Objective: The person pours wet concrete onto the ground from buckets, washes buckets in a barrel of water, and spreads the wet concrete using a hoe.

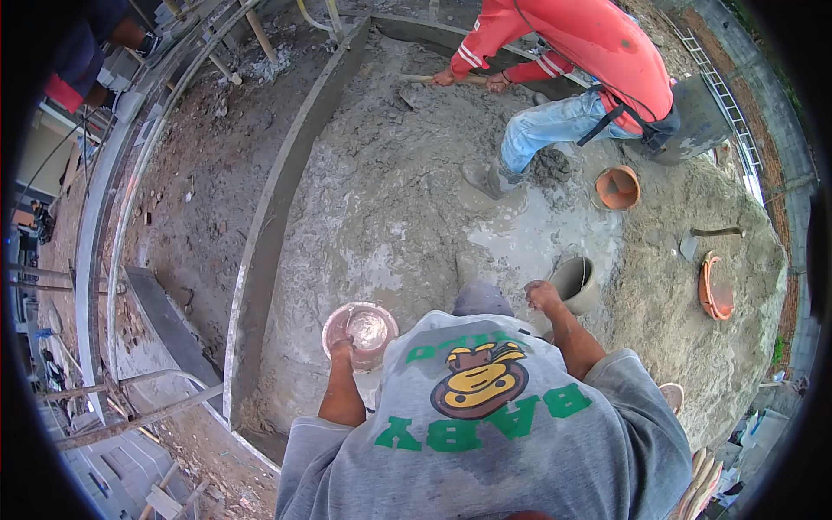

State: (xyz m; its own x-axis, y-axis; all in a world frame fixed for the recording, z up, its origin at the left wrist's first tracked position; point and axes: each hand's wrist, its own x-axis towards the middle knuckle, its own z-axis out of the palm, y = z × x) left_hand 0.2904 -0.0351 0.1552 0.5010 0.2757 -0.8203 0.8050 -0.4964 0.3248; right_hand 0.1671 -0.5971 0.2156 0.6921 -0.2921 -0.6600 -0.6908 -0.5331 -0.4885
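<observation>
My left hand (341, 348) is closed at the near-left rim of a pink bucket (389, 340), where its handle seems to run into my fingers. Pale, wet, shiny stuff fills that bucket. To the right, my right hand (543, 297) is closed like a fist beside a grey bucket (582, 299) with a thin wire handle. What those fingers hold, if anything, is hidden. Both buckets stand in wet grey cement mix (381, 208). Below them my grey T-shirt with a printed cartoon fills the view.
Ahead, a co-worker in a red top (598, 52) grips a long wooden handle over the mix. A low wall (282, 182) bounds the left side. Orange buckets (618, 188) and a sand heap (728, 364) lie right. Metal rails stand left; another person's legs show upper left.
</observation>
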